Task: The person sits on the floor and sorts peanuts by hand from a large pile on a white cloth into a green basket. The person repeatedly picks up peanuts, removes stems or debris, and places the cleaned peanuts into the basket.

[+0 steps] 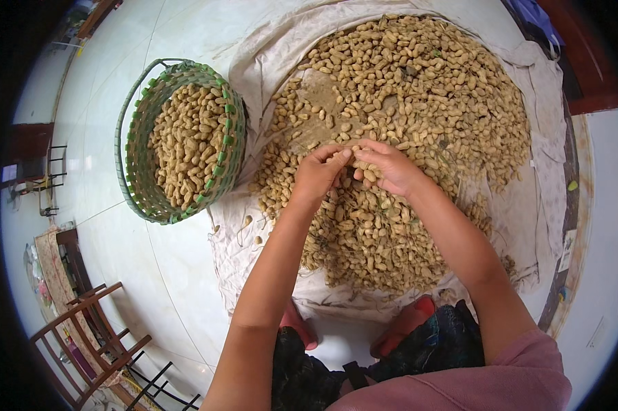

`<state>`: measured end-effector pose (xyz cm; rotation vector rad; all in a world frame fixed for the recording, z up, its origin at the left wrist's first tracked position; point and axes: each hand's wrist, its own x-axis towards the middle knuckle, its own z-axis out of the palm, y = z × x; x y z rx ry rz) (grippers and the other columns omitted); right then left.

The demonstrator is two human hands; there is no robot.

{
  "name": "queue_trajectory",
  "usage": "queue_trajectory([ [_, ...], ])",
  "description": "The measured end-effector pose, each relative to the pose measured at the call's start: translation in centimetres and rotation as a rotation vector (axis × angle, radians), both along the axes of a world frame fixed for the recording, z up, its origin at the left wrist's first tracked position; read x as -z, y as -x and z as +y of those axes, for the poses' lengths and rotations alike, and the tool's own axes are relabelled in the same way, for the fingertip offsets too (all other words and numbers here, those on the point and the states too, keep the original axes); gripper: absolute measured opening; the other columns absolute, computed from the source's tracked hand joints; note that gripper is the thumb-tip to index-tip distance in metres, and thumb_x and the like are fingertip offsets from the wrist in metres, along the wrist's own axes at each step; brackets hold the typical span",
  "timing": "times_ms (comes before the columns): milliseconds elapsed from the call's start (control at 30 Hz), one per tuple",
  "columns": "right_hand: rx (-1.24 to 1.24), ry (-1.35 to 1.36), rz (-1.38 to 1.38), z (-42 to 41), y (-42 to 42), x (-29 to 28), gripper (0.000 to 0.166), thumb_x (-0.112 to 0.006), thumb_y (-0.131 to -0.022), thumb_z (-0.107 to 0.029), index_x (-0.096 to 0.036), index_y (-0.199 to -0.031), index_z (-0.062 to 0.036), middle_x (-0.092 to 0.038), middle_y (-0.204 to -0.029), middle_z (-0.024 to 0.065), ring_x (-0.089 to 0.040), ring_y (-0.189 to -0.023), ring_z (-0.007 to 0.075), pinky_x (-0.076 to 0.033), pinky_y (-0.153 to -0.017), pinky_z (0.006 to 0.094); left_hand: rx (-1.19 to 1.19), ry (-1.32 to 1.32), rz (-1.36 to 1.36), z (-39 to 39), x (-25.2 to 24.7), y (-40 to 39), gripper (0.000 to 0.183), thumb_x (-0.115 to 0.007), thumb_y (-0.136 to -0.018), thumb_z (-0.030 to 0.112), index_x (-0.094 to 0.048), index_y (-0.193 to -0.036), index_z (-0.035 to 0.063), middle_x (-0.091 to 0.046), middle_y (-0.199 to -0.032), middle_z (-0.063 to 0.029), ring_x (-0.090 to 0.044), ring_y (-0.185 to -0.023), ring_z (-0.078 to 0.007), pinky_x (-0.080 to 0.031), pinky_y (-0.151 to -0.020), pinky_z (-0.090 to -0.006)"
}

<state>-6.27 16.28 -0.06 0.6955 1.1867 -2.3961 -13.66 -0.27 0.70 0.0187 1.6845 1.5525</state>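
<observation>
My left hand (pixel 319 172) and my right hand (pixel 388 167) meet above a spread of unshelled peanuts (pixel 442 92). Several peanuts (pixel 369 172) sit in the fingers of my right hand. The left thumb and forefinger pinch at a peanut between the two hands; it is mostly hidden by the fingertips. Below the hands lies a denser heap of peanuts (pixel 370 241) with thin stems and roots among them. To the left stands a green woven basket (pixel 134 169), partly filled with peanuts (pixel 190 144).
A pale cloth sheet (pixel 267 56) lies under the peanuts on white floor tiles (pixel 119 257). Wooden chair (pixel 83 349) at lower left. My feet in red footwear (pixel 401 329) are at the sheet's near edge. A blue bag (pixel 535 20) is at upper right.
</observation>
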Motion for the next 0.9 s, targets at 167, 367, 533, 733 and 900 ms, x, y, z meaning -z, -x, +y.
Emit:
queue_trajectory([
  [167, -0.201, -0.410, 0.047, 0.0, -0.7, 0.2, 0.040, -0.054, -0.095, -0.021, -0.047, -0.130, -0.0028, -0.058, -0.103, 0.0094, -0.059, -0.070, 0.0109, -0.045, -0.050, 0.0245, -0.018, 0.022, 0.045, 0.6, -0.6, -0.4, 0.030, -0.066, -0.091, 0.024, -0.064, -0.110, 0.0005, -0.061, -0.071, -0.0006, -0.043, -0.048, -0.0062, -0.033, -0.043, -0.0210],
  [367, -0.302, -0.686, 0.079, -0.3, -1.1, -1.0, 0.035, -0.052, -0.095, -0.017, -0.052, -0.125, -0.0007, -0.062, -0.083, 0.0105, -0.060, -0.069, 0.0126, -0.047, -0.053, 0.0295, 0.010, -0.131, -0.039, 1.3, -1.2, -1.0, 0.027, -0.059, -0.095, 0.027, -0.066, -0.106, 0.0036, -0.053, -0.067, 0.0024, -0.044, -0.052, -0.0069, -0.033, -0.046, -0.0216],
  [533, -0.179, -0.960, 0.323, 0.0, -1.8, 0.1, 0.019, -0.049, -0.093, -0.011, -0.058, -0.107, -0.0020, -0.058, -0.076, 0.0089, -0.056, -0.065, 0.0162, -0.046, -0.058, 0.0322, 0.122, -0.099, -0.059, 2.5, -3.1, -3.0, 0.022, -0.056, -0.096, 0.029, -0.063, -0.088, 0.0102, -0.053, -0.066, 0.0010, -0.046, -0.053, -0.0089, -0.035, -0.047, -0.0227],
  [733, -0.104, -0.917, 0.076, 3.1, -0.6, -0.9, 0.017, -0.047, -0.097, -0.017, -0.057, -0.105, -0.0056, -0.061, -0.095, 0.0091, -0.055, -0.073, 0.0141, -0.046, -0.059, 0.0280, 0.701, -0.267, 0.323, 2.4, -7.1, -9.2, 0.023, -0.061, -0.093, 0.028, -0.066, -0.089, 0.0050, -0.063, -0.075, -0.0070, -0.060, -0.072, -0.0133, -0.049, -0.068, -0.0301],
  [900, 0.323, -0.064, 0.032, 5.7, -1.8, -2.4, 0.032, -0.052, -0.096, -0.024, -0.054, -0.123, -0.0068, -0.063, -0.106, 0.0094, -0.062, -0.087, 0.0167, -0.048, -0.060, 0.0251, 0.908, 0.418, 0.651, -0.6, -4.4, -7.0, 0.030, -0.061, -0.090, 0.036, -0.068, -0.095, 0.0067, -0.068, -0.082, -0.0135, -0.067, -0.079, -0.0235, -0.051, -0.072, -0.0377],
])
